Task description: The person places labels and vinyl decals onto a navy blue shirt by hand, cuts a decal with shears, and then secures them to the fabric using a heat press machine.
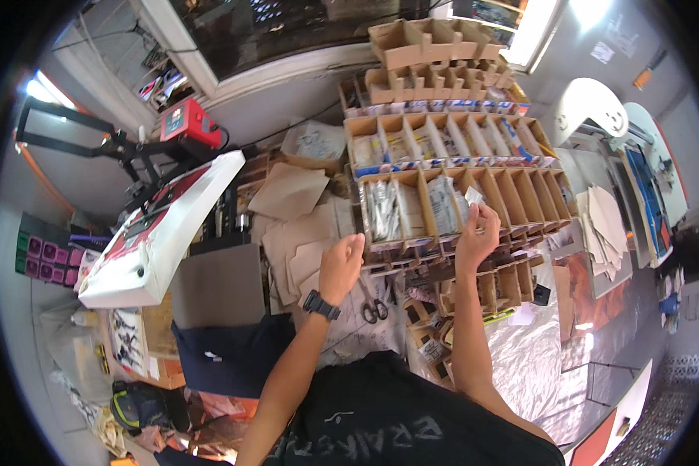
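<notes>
My right hand [480, 237] is raised over the front row of a cardboard compartment organizer [537, 200]. Its thumb and fingers pinch a small white slip [474, 196], perhaps paper or a label. Under and left of that hand, one compartment holds a stack of white slips [442, 203]; another, further left, is filled with white strips [383, 210]. My left hand [342, 268], a dark watch on its wrist, is beside the organizer's front left corner. Its fingers are curled closed, and whatever may be inside them is hidden.
Scissors [374, 311] lie on the table between my forearms. Brown cardboard sheets [295, 256] spread left of the organizer. A heat press [159, 233] with a red control box [189, 124] stands at the left, near folded dark cloth [229, 361]. More cardboard trays [443, 43] rise behind.
</notes>
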Demonstrator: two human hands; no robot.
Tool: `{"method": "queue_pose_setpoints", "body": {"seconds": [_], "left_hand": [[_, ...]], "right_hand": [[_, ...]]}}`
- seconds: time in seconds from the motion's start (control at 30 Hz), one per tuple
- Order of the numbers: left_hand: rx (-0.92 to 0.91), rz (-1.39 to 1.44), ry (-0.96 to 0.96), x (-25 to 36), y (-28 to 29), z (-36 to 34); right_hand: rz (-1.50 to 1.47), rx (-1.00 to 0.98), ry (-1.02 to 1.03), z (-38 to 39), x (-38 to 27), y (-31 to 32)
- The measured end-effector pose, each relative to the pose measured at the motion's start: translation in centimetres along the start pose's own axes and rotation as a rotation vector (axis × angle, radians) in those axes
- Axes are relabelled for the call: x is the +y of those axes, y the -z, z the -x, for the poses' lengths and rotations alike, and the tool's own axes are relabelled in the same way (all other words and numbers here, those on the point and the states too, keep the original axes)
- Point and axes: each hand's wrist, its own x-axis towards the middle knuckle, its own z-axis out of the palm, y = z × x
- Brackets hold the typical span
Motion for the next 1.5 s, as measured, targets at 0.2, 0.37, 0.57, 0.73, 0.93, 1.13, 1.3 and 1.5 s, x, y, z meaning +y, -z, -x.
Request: {"method": "queue_pose_setpoints", "body": {"seconds": [0.2, 0.37, 0.57, 0.73, 0.93, 1.13, 1.3, 1.5], "left_hand": [[-0.290, 0.918, 0.357, -4.1, 6.8, 8.3], [-0.241, 0.911, 0.409, -10.0, 8.5, 14.2], [0.003, 0.797, 0.221, -14.3, 10.6, 16.1], [0.132, 0.569, -0.071, -11.5, 16.2, 16.4], [0.140, 0.647, -0.223, -10.4, 20.7, 18.3], [0.129, 0.579, -0.253, -7.7, 23.5, 19.6], [0.200, 0.597, -0.361, -3.8, 23.5, 19.5], [0.310, 0.506, -0.520, 1.0, 22.9, 19.2]], "right_hand": [[-0.538, -0.877, 0.115, 11.8, -9.3, 2.4], [-0.538, -1.152, 0.048, 20.6, -12.1, 4.3], [-0.303, -1.128, -0.212, 23.5, -12.2, 3.4], [0.655, -1.175, -0.121, 30.4, -3.6, 1.3], [0.842, -1.144, -0.103, 31.8, -4.1, 0.1], [0.906, -1.125, -0.068, 32.2, -2.8, -0.7], [0.490, -1.270, -0.173, 28.7, -6.5, 0.4], [-0.516, -1.188, -0.550, 22.7, -20.9, 5.5]]}}
